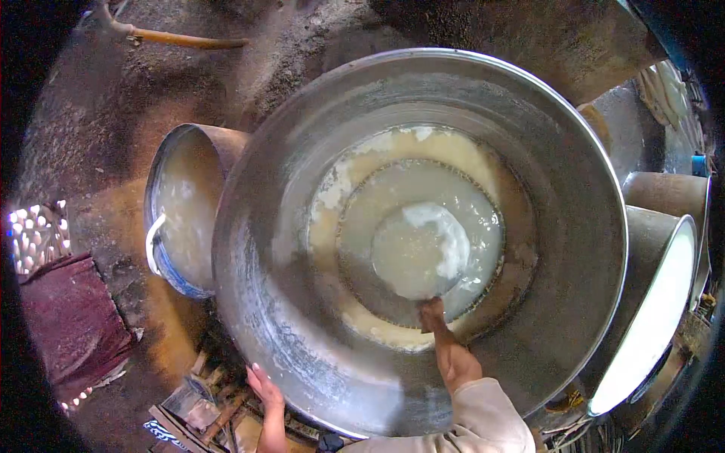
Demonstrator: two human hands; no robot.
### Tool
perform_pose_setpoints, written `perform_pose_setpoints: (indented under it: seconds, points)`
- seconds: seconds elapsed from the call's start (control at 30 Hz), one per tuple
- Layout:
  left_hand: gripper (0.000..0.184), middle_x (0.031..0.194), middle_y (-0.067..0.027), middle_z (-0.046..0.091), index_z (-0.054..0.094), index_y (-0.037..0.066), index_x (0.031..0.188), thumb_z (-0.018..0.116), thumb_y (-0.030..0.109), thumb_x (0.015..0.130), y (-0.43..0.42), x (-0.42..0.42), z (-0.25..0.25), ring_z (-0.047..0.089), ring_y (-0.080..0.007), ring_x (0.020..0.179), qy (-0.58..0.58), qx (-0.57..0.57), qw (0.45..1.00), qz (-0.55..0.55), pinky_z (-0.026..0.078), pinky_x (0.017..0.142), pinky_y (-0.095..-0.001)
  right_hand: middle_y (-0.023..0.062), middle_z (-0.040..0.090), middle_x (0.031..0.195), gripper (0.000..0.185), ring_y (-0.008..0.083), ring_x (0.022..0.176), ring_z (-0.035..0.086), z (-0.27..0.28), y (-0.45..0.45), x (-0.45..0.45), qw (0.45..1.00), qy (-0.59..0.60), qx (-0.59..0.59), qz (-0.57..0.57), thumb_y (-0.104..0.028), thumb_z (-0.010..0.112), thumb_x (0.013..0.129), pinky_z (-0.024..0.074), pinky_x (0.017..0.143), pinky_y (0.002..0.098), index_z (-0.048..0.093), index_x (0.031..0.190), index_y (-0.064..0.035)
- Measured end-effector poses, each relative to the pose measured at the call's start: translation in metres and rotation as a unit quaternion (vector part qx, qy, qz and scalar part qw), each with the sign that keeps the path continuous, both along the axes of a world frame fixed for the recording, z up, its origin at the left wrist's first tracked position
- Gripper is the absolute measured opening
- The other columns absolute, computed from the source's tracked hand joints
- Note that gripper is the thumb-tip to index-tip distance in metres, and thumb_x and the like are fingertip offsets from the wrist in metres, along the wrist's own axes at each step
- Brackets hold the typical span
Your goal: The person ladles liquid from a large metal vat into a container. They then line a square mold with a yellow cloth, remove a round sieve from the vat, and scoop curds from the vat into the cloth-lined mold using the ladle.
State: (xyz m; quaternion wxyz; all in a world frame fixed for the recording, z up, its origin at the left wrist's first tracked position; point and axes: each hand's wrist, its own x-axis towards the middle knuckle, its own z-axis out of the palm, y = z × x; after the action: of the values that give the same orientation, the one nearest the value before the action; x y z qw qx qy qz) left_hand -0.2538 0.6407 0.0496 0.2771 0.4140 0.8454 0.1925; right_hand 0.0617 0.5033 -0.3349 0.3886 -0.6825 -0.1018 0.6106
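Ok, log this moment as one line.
Right hand: holding round bowl inside large metal vat | left hand: open, by vat's edge | bucket: beside vat, cloudy liquid inside

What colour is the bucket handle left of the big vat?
White handle, best seen in head view.

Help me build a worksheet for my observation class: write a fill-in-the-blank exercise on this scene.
1. The ____ hand holds a round bowl inside the large metal vat.
2. The bucket beside the vat has a ____ handle.
3. The maroon cloth is on the picture's ____ side.

Missing words: right; white; left.
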Motion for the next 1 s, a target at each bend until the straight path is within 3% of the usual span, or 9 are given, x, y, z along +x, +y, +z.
perform_pose_setpoints:
  seconds: [0.07,0.1,0.2,0.27,0.4,0.47,0.53,0.8,1.0]
  points:
    - [0.062,0.121,-0.0218,0.044,0.032,-0.011,0.124,0.037,0.041,0.091,0.001,0.002,0.000,0.044,-0.0261,0.107,0.003,0.001,1.000,0.013,0.031,0.094,-0.0332,0.0082,0.052,0.062,0.022,0.0209,0.042,0.045,0.028,0.002,-0.017,0.997,0.074,0.001,-0.025,-0.031,0.052,0.079,0.0396,0.036,0.0351,0.054,0.085,-0.0100]
    - [0.063,0.119,-0.0234,0.045,0.033,-0.012,0.122,0.037,0.042,0.090,-0.001,0.003,0.001,0.045,-0.0270,0.107,0.009,-0.002,1.000,0.027,0.032,0.093,-0.0332,0.0084,0.052,0.061,0.016,0.0203,0.043,0.047,0.042,0.000,-0.024,0.981,0.168,0.017,-0.099,-0.024,0.054,0.076,0.0401,0.036,0.0336,0.054,0.082,-0.0080]
    - [0.065,0.116,-0.0274,0.046,0.036,-0.015,0.118,0.037,0.044,0.090,0.003,0.002,0.006,0.046,-0.0309,0.106,-0.044,0.025,0.998,-0.035,0.033,0.092,-0.0339,0.0089,0.052,0.058,0.009,0.0185,0.046,0.053,0.094,0.005,-0.041,0.848,0.430,0.051,-0.306,-0.002,0.062,0.068,0.0417,0.039,0.0290,0.053,0.071,-0.0022]
    - [0.064,0.113,-0.0301,0.047,0.039,-0.015,0.115,0.036,0.044,0.090,-0.006,-0.012,-0.011,0.047,-0.0354,0.104,0.024,0.061,0.997,-0.045,0.034,0.090,-0.0358,0.0087,0.052,0.059,0.014,0.0188,0.044,0.051,0.141,0.018,-0.053,0.958,0.188,-0.166,-0.135,-0.002,0.064,0.066,0.0415,0.038,0.0302,0.052,0.073,-0.0010]
    - [0.058,0.112,-0.0322,0.047,0.041,-0.014,0.114,0.036,0.040,0.091,0.001,0.001,0.013,0.048,-0.0380,0.105,-0.066,0.068,0.992,-0.084,0.036,0.088,-0.0391,0.0055,0.050,0.056,0.007,0.0149,0.041,0.049,0.254,0.009,-0.062,0.980,0.138,-0.104,-0.102,-0.004,0.060,0.071,0.0403,0.035,0.0287,0.053,0.073,-0.0024]
    - [0.056,0.109,-0.0333,0.049,0.042,-0.014,0.112,0.037,0.037,0.091,-0.001,0.000,0.016,0.048,-0.0403,0.104,-0.068,0.063,0.993,-0.079,0.037,0.087,-0.0402,0.0054,0.050,0.056,0.009,0.0143,0.040,0.049,0.290,-0.015,-0.065,0.975,0.153,-0.051,-0.152,-0.002,0.061,0.070,0.0416,0.035,0.0267,0.052,0.069,-0.0018]
    - [0.055,0.108,-0.0336,0.049,0.042,-0.014,0.113,0.037,0.037,0.091,-0.006,-0.015,-0.012,0.049,-0.0425,0.102,0.049,0.098,0.989,-0.103,0.038,0.085,-0.0419,0.0055,0.051,0.056,0.009,0.0138,0.041,0.049,0.323,-0.041,-0.060,0.970,0.163,-0.019,-0.176,-0.002,0.061,0.070,0.0415,0.035,0.0268,0.052,0.069,-0.0021]
    - [0.047,0.091,-0.0319,0.054,0.049,-0.009,0.092,0.038,0.036,0.091,-0.010,-0.024,-0.004,0.051,-0.0450,0.090,-0.009,0.140,0.977,-0.159,0.039,0.076,-0.0480,0.0012,0.044,0.059,0.009,0.0096,0.043,0.042,0.453,-0.154,-0.071,0.925,0.190,0.016,-0.329,-0.005,0.058,0.077,0.0379,0.039,0.0237,0.049,0.077,-0.0030]
    - [0.045,0.085,-0.0285,0.057,0.049,-0.007,0.088,0.039,0.037,0.090,-0.008,-0.023,-0.015,0.052,-0.0452,0.083,0.015,0.148,0.980,-0.134,0.038,0.069,-0.0497,0.0004,0.040,0.058,0.009,0.0091,0.042,0.038,0.487,-0.189,-0.084,0.883,0.221,0.079,-0.407,-0.005,0.054,0.078,0.0357,0.037,0.0239,0.046,0.076,-0.0019]
